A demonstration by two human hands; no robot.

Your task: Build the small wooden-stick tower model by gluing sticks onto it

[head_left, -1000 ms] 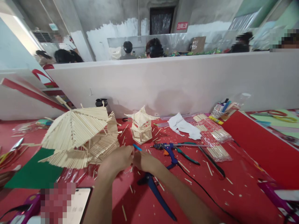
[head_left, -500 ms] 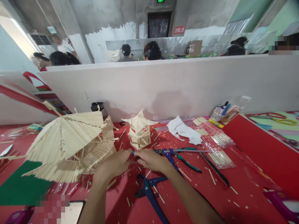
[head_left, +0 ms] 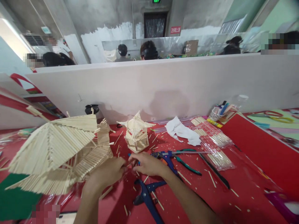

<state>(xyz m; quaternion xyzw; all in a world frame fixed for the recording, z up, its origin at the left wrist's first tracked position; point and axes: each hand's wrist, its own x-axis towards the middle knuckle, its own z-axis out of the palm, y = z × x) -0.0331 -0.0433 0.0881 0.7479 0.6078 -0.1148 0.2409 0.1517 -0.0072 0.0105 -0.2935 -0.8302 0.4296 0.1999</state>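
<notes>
My left hand [head_left: 109,172] is closed low over the red table, its fingertips close to those of my right hand. Whatever it pinches is too small or blurred to name. My right hand [head_left: 148,165] is closed around a small blue object [head_left: 130,154], mostly hidden by the fingers. Just behind the hands stands a small pavilion model [head_left: 137,133] made of thin wooden sticks. To the left is a much larger stick-built pavilion [head_left: 58,146] with a broad roof. A blue glue gun [head_left: 171,161] lies beside my right wrist, and blue-handled cutters [head_left: 149,197] lie below the hands.
Teal-handled pliers [head_left: 189,166], white tissue [head_left: 181,132] and plastic-wrapped stick bundles [head_left: 216,152] lie to the right. Beyond are a pen basket [head_left: 216,114], a red board [head_left: 257,146] and scissors [head_left: 277,118]. Stick scraps litter the table. A white partition [head_left: 175,81] stands behind; several people are past it.
My hands have drawn slightly apart, and more blue shows at my right fingers. The camera view has shifted a little, moving the models leftward in the picture.
</notes>
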